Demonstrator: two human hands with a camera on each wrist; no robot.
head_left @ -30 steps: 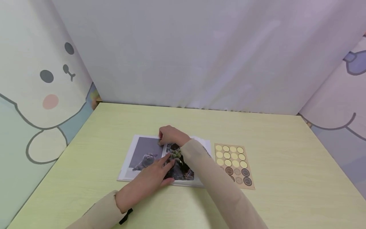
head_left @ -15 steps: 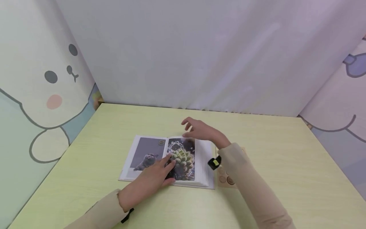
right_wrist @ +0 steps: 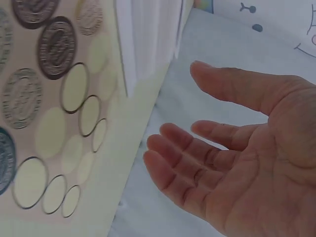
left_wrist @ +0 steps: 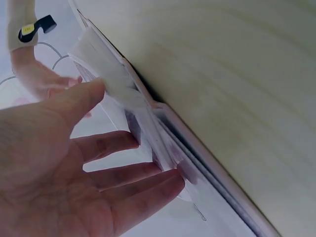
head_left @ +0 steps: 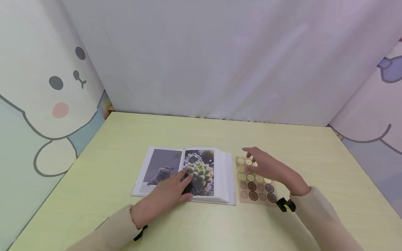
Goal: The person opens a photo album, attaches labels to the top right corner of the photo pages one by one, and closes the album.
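Observation:
An open photo album [head_left: 224, 174] lies on the table, with a cat photo [head_left: 161, 170] on its left page and a cactus photo [head_left: 201, 170] on its right. One round sticker [head_left: 177, 154] sits at the cat photo's top right corner. My left hand [head_left: 164, 191] rests across the album's lower middle, its fingertips on the pages, as the left wrist view also shows. Over the sticker sheet [head_left: 245, 202] hovers my right hand [head_left: 267, 165], fingers relaxed and holding nothing. That sheet has bare round spots in its upper rows and brown and grey round stickers [right_wrist: 57, 47] in the lower ones.
The pale wooden table [head_left: 326, 181] extends on all sides of the album and sheet. A plain light curtain [head_left: 220, 62] hangs along its far edge, and cartoon-printed cloths [head_left: 59, 139] stand at both sides.
My right hand has let go of the sticker at the cat photo's corner and moved right, over the album, to the sticker sheet. The left hand has stayed on the pages.

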